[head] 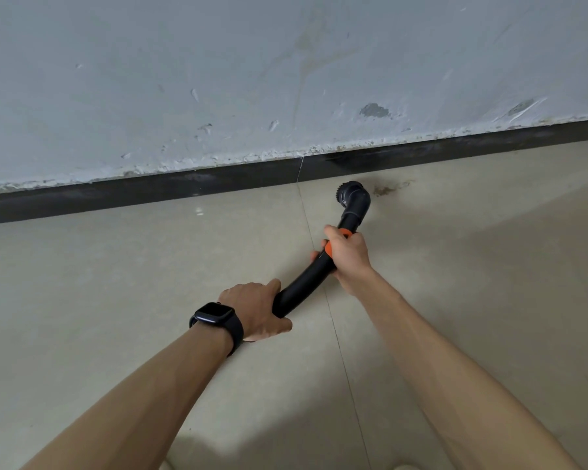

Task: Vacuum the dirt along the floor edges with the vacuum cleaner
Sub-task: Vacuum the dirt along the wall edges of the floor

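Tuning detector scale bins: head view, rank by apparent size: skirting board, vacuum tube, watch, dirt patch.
1. skirting board
2. vacuum tube
3. watch
4. dirt patch
Watch is nearer; last two unsure.

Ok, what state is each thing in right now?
Vacuum wand: held by both hands, pointing toward the wall.
Dirt patch: on the floor, not yet vacuumed.
Brush nozzle: beside the patch, not over it.
Left hand: grips the wand's rear.
Right hand: grips the orange collar.
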Motion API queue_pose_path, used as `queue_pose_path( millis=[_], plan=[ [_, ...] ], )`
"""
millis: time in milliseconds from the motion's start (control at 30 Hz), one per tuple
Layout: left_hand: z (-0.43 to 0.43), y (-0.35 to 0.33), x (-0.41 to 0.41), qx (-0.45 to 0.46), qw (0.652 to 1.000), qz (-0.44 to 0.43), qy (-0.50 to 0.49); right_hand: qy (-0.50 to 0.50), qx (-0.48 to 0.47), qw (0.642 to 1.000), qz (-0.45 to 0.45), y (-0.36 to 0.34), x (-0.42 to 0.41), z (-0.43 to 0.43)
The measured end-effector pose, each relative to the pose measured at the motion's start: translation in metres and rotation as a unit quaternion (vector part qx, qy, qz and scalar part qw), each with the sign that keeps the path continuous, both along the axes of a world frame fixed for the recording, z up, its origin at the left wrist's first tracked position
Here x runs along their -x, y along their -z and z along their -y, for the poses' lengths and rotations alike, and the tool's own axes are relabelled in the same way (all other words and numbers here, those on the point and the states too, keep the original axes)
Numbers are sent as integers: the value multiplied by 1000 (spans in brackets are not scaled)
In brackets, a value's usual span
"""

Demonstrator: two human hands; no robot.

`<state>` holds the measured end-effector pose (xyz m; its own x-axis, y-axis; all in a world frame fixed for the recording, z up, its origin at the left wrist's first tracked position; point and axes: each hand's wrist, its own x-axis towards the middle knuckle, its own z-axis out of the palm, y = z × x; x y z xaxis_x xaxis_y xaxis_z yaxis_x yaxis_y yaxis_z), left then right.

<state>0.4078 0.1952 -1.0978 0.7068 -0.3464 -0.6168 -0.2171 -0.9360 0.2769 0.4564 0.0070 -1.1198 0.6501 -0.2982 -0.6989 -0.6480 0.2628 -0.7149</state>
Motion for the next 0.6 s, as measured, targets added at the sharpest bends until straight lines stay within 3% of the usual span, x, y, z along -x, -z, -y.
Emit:
queue_pose_path(
  millis=[233,433,600],
  plan=[
    [-19,1,-1,-6,1000,-1,-24,-27,1,1000,3,-4,-10,-26],
    [-50,0,-3,-39,996,-64,-37,-57,-50,997,2,-7,0,-58],
    [-43,-3,-6,-17,993,-110,-50,-4,-96,995,3,-13,12,-41]
  ],
)
